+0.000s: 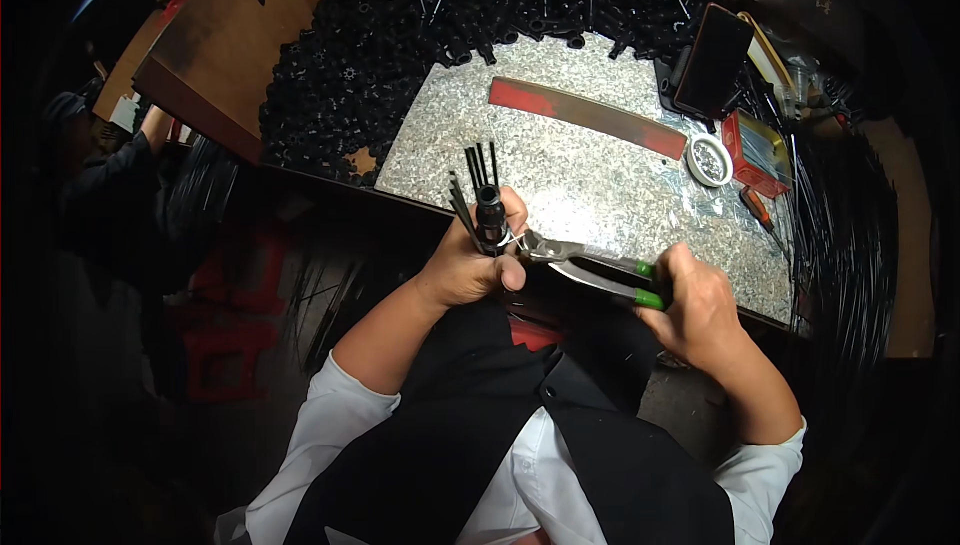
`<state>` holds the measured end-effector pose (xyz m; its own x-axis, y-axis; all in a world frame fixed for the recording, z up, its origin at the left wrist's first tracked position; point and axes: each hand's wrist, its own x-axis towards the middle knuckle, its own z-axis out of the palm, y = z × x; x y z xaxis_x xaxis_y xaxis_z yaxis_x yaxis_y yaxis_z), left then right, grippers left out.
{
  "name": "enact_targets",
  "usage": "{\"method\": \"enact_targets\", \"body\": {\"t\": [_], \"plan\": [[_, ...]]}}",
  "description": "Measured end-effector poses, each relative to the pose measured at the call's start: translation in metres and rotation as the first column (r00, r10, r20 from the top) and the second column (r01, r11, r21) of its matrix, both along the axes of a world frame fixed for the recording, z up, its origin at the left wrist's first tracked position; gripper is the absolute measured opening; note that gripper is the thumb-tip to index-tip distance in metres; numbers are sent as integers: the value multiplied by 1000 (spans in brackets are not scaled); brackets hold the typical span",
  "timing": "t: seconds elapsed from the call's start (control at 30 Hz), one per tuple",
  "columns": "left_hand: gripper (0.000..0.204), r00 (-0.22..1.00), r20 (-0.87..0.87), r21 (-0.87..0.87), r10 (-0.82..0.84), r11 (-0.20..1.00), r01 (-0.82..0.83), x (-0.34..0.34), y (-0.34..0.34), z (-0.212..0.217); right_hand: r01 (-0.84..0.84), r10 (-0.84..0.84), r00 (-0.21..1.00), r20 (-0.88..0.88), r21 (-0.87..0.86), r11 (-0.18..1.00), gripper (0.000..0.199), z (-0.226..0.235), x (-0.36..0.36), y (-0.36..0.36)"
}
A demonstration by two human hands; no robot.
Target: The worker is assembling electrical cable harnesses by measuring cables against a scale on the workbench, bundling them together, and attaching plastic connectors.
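My left hand (462, 267) is closed around a black tubular piece (489, 211), held upright near the table's front edge. Several thin black rods (480, 163) stick up around the tube from the same grip. My right hand (700, 305) grips long-handled pliers (585, 252) by their green-ended handles. The jaws of the pliers meet a thin shiny wire (516, 239) at the tube's lower part, beside my left fingers. Whether the jaws are fully closed on the wire is too small to tell.
A speckled table (600, 190) carries a red-brown strip (588, 118), a white bowl of small metal bits (709, 162), a red box (752, 155), an orange-handled screwdriver (762, 215) and a phone (713, 62). Black tubular parts (350, 85) are heaped behind. Another person's arm (155, 130) shows at left.
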<state>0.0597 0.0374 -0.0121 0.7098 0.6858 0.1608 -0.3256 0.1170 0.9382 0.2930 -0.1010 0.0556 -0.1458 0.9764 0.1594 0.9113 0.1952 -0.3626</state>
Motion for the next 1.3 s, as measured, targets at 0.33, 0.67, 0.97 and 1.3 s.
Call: {"method": "enact_targets", "body": {"t": [0.33, 0.67, 0.97, 1.3], "plan": [[66, 1000, -26, -45, 12, 999, -13, 2, -1, 1, -68, -322, 849, 419, 690, 720, 42, 5, 2, 14], [52, 997, -74, 15, 39, 999, -38, 2, -5, 4, -201, -306, 796, 522, 705, 680, 40, 7, 2, 9], [59, 980, 22, 177, 198, 964, -199, 11, -7, -4, -69, 11, 985, 173, 336, 939, 37, 12, 15, -2], [71, 999, 12, 348, -49, 937, 42, 25, -12, 6, -662, -565, 427, -706, -670, 336, 25, -4, 34, -16]]}}
